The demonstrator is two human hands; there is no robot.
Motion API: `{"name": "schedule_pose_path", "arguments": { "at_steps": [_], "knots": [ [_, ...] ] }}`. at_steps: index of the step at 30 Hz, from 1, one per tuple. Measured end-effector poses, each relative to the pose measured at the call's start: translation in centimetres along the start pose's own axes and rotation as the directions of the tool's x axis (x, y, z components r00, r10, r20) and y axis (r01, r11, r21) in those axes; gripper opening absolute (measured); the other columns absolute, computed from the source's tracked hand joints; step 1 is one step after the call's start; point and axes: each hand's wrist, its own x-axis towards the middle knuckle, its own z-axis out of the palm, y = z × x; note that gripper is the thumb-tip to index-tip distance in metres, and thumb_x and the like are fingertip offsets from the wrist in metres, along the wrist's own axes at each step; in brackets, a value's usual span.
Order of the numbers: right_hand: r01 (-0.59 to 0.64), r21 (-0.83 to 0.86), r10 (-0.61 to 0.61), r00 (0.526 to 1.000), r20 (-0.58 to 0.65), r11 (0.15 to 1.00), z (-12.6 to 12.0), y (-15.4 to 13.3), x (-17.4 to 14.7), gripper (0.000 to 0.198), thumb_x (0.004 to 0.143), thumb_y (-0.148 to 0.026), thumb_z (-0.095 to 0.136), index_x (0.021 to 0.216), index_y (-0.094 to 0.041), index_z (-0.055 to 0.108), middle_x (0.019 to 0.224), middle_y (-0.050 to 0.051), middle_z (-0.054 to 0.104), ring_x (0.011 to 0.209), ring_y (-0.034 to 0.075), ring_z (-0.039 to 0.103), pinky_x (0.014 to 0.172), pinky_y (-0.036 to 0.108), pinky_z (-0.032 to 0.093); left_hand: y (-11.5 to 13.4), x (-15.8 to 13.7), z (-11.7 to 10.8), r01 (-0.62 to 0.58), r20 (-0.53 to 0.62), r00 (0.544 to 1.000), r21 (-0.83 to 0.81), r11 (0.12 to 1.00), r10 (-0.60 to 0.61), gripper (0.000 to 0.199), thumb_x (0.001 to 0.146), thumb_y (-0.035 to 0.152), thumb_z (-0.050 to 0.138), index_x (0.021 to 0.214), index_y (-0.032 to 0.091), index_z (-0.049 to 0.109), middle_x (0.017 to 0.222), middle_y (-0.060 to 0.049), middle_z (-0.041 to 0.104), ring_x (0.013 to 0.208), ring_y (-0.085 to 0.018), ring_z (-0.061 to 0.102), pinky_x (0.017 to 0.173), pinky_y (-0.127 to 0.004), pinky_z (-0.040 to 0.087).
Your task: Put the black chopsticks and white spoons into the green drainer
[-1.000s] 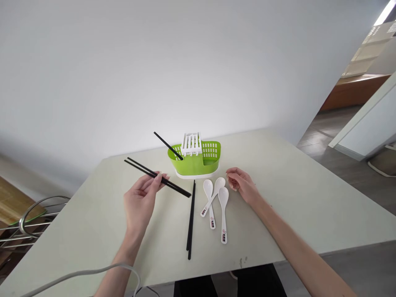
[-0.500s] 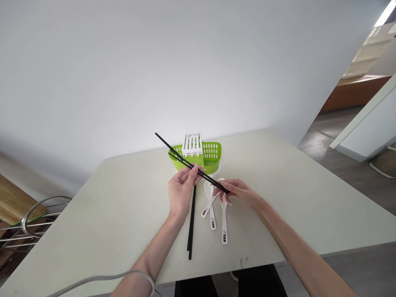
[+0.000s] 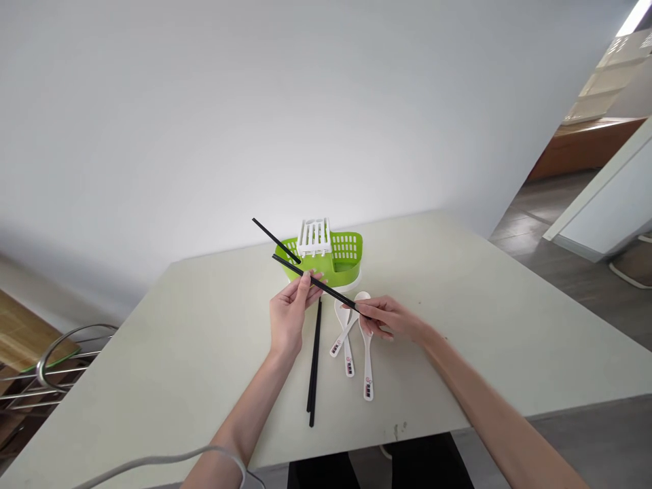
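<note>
A pair of black chopsticks slants between my two hands above the table. My left hand pinches them near the middle, between thumb and fingers. The fingers of my right hand close on their lower right end. Behind my hands stands a green basket with a white slotted rack on top. Another black chopstick leans out of its left side. Below my hands lie a second pair of chopsticks and three white spoons, two of them crossed.
The pale table meets a white wall at the back. On the left is a metal rack holding a wooden board. A grey cable crosses my left forearm.
The two held chopsticks have come together, side by side, and my hands have shifted slightly left. My right fingers have closed further round the lower end.
</note>
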Motion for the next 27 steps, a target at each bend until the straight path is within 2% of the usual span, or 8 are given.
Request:
{"name": "schedule_pose_path", "arguments": {
  "at_steps": [6, 14, 22, 27],
  "knots": [
    [0.027, -0.025, -0.027, 1.0, 0.008, 0.999, 0.0, -0.1, 0.0, 0.05, 0.101, -0.062, 0.058, 0.115, -0.019, 0.08, 0.064, -0.003, 0.058, 0.044, 0.007, 0.035, 0.045, 0.025, 0.026, 0.4, 0.1, -0.5, -0.007, -0.029, 1.0, 0.061, 0.998, 0.009, 0.044, 0.08, 0.052, 0.085, 0.106, 0.017, 0.083, 0.115, -0.009, 0.081, 0.095, -0.022, 0.079, 0.1, -0.041, 0.064],
    [0.028, -0.039, -0.029, 0.999, -0.022, 0.999, 0.1, -0.2, 0.0, 0.052, 0.099, -0.062, 0.062, 0.12, -0.019, 0.079, 0.063, -0.005, 0.046, 0.049, 0.008, 0.03, 0.049, 0.026, 0.023, 1.0, -0.3, -0.1, -0.027, -0.024, 0.999, 0.071, 0.997, 0.028, 0.042, 0.08, 0.052, 0.084, 0.102, 0.016, 0.084, 0.114, -0.011, 0.081, 0.098, -0.024, 0.079, 0.101, -0.042, 0.062],
    [0.035, -0.055, -0.035, 0.999, 0.002, 0.998, -0.1, 0.3, 0.1, 0.054, 0.101, -0.06, 0.061, 0.124, -0.014, 0.077, 0.064, -0.004, 0.05, 0.05, 0.008, 0.035, 0.053, 0.026, 0.03, 1.7, -0.1, -0.5, -0.053, 0.0, 0.999, 0.136, 0.989, 0.053, 0.043, 0.081, 0.054, 0.083, 0.1, 0.016, 0.084, 0.11, -0.01, 0.082, 0.099, -0.024, 0.076, 0.1, -0.041, 0.062],
    [0.032, -0.067, -0.031, 0.999, 0.009, 0.997, -0.1, 0.0, 0.0, 0.054, 0.102, -0.06, 0.06, 0.123, -0.013, 0.077, 0.066, -0.004, 0.05, 0.052, 0.008, 0.036, 0.056, 0.027, 0.032, 3.5, 0.6, -1.7, -0.133, -0.057, 0.987, 0.222, 0.966, 0.149, 0.043, 0.078, 0.057, 0.084, 0.096, 0.018, 0.084, 0.107, -0.01, 0.081, 0.098, -0.025, 0.075, 0.089, -0.037, 0.064]
  ]
}}
